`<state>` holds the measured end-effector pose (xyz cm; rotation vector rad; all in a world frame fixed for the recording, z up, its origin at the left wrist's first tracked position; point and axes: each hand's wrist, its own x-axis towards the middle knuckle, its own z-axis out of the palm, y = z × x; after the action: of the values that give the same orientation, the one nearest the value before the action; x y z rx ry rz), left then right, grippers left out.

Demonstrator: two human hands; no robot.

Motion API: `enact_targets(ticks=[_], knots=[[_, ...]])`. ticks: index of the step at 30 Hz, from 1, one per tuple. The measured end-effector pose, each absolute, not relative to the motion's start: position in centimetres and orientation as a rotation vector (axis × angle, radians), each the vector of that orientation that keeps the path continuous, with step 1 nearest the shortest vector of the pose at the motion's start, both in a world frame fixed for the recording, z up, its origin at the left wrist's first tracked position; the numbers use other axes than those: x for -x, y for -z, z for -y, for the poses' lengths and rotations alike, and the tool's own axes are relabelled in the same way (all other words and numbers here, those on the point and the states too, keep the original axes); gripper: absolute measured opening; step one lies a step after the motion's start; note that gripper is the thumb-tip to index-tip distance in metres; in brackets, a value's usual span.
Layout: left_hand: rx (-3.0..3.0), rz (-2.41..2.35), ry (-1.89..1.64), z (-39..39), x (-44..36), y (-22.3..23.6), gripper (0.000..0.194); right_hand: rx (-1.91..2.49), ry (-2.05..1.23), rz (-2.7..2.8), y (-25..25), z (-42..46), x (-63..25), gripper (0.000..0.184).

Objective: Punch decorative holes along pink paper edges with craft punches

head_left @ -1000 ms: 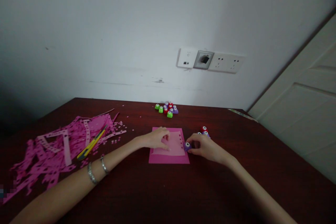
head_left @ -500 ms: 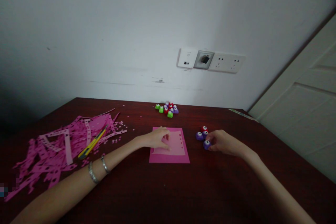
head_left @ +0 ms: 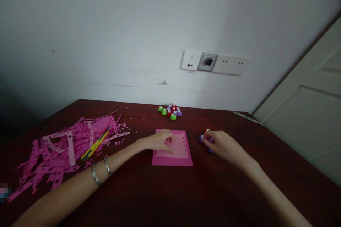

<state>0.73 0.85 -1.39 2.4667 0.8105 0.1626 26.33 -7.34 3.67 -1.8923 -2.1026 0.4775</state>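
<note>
My left hand [head_left: 160, 140] rests on a light pink paper [head_left: 178, 145], thumb and fingers spread apart. That sheet lies on a larger, darker pink sheet [head_left: 170, 162] and has a column of small dark pink marks near its right edge. To the right, my right hand [head_left: 220, 143] is over a small group of craft punches, its thumb and finger closed at a purple craft punch [head_left: 200, 138]. Another purple punch [head_left: 210, 150] shows just below the thumb. A red punch [head_left: 208, 130] peeks out behind the fingers, and the hand partly hides the group.
On the left lies a heap of punched pink paper strips [head_left: 70, 145] with a yellow utility knife [head_left: 96, 144] on top and tiny cut-outs around it. More green, red and purple punches [head_left: 173, 116] stand near the wall. A thin strip [head_left: 247, 117] lies at the back right.
My right hand has shifted slightly left and across the punches, from the nearest purple one to the leftmost, covering more of the group. My left hand stays on the paper.
</note>
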Motion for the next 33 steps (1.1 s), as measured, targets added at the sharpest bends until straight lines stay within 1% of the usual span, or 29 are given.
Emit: enact_targets(ticks=[2, 5, 8, 10, 14, 18, 20, 22, 24, 28, 33], knots=[[-2.467, -0.815, -0.169, -0.8, -0.7, 1.3, 0.042, 1.725, -0.382, 2.173, -2.6, 7.3, -24.6, 0.022], [-2.464, -0.782, -0.213, -0.7, -0.7, 1.4, 0.042, 1.661, -0.329, 2.101, -0.1, 6.8, -22.8, 0.031], [-2.463, -0.765, -0.236, -0.8, -0.6, 1.5, 0.043, 1.673, -0.355, 2.039, 2.1, 6.3, -22.3, 0.031], [-2.466, -0.767, -0.234, -0.8, -0.6, 1.6, 0.044, 1.687, -0.294, 2.047, 2.9, 6.1, -22.5, 0.030], [-2.470, -0.764, -0.232, -0.9, -0.5, 1.7, 0.044, 1.670, -0.127, 2.127, 3.5, 6.1, -22.9, 0.028], [-2.486, -0.773, -0.260, -0.7, -0.5, 1.8, 0.044, 1.650, -0.080, 2.155, 3.9, 6.2, -22.9, 0.027], [-2.454, -0.760, -0.280, -0.9, -0.4, 1.8, 0.040, 1.657, -0.070, 2.159, 4.1, 6.2, -22.9, 0.027], [-2.378, -0.766, -0.338, -1.7, -0.2, 1.7, 0.030, 1.663, -0.061, 2.158, 4.2, 6.2, -22.8, 0.027], [-2.296, -0.875, -0.485, -3.2, 0.2, 1.4, 0.024, 1.660, -0.048, 2.154, 4.2, 6.1, -22.9, 0.027], [-2.201, -1.433, -0.831, -8.0, 1.5, 0.9, 0.019, 1.643, -0.024, 2.137, 4.4, 5.9, -22.9, 0.028], [-2.165, -1.664, -0.814, -12.9, 1.9, 1.5, 0.021, 1.604, -0.025, 2.130, 4.6, 5.9, -23.1, 0.028]])
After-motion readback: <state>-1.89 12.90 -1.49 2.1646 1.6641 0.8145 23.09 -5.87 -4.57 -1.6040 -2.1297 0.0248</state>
